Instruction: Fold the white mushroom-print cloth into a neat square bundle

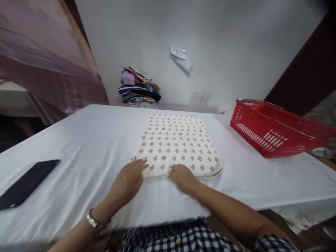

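Observation:
A folded cream cloth [178, 143] with small grey and coloured prints lies flat on the white-covered table [86, 147]. My left hand [130, 180] rests at the cloth's near left edge, fingers stretched flat and touching it. My right hand [183, 176] sits at the near edge's middle, fingers curled down onto the hem. A metal watch band is on my left wrist.
A red plastic basket [275, 127] stands at the right of the table. A black phone [26, 183] lies near the left edge. A stack of folded clothes [139, 87] sits at the back against the white wall. A purple curtain hangs at left.

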Demonstrator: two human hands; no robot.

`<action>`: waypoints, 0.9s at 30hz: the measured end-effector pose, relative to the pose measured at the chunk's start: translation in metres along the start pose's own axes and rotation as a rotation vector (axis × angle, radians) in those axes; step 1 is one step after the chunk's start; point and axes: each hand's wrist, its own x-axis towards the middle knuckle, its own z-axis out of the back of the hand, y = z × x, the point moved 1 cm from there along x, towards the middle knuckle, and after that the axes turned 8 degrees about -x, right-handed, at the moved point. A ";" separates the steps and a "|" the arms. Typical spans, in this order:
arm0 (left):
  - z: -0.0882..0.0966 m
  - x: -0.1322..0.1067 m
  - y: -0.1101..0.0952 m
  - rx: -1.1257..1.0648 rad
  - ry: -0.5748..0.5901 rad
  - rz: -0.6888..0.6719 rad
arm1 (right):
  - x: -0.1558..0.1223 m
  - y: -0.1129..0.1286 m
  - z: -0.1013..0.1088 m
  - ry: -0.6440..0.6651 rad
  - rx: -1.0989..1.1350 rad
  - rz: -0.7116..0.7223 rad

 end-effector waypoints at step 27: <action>-0.059 0.008 0.019 -0.026 0.171 -0.252 | -0.120 -0.098 0.016 0.219 0.167 -0.621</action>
